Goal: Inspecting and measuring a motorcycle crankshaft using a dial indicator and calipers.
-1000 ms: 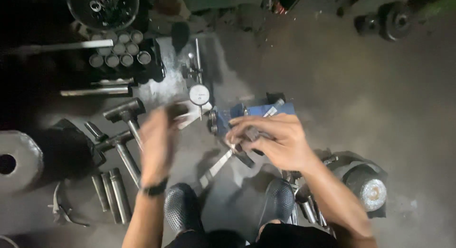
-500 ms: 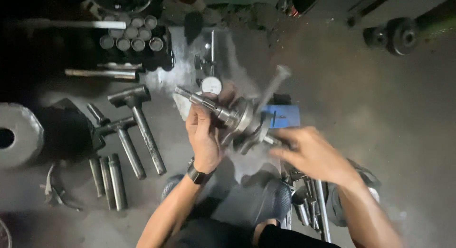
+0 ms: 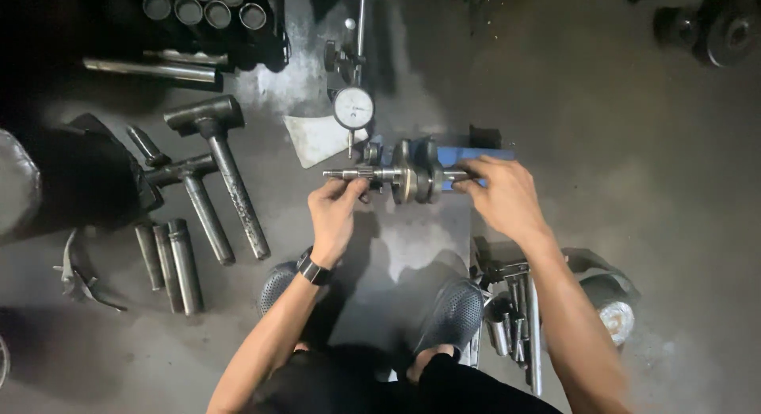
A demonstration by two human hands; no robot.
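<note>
Both hands close on a grey steel crankshaft [image 3: 408,175] lying level across a blue metal stand [image 3: 476,155] on the concrete floor [image 3: 618,144]. The left hand [image 3: 334,214] pinches the thin, stepped left shaft end between thumb and fingertips, a tight grip with the other fingers curled under. The right hand [image 3: 503,196] clamps the short right shaft end, its fingers folded over the steel and the knuckles up. The crankshaft's two round webs sit midway between the hands, just below a white-faced round dial gauge [image 3: 353,107] on a slim upright post.

Half a second ago the left hand alone held the crankshaft up, tilted in the air, while the right hand reached low toward the stand; now the part lies flat and both hands bear on it.

The left forearm rises from the lower centre of the view, a black wristwatch [image 3: 314,268] on the wrist; the right forearm comes in from the lower right, bent at the wrist. Two dark mesh shoes [image 3: 452,315] are planted below the stand. To the left lie two long-handled steel hammers [image 3: 222,168], three short grey steel cylinders [image 3: 168,259] and, further up, a dark tray of round sockets [image 3: 206,10]. Loose steel tools [image 3: 515,311] are piled by the right elbow.
</note>
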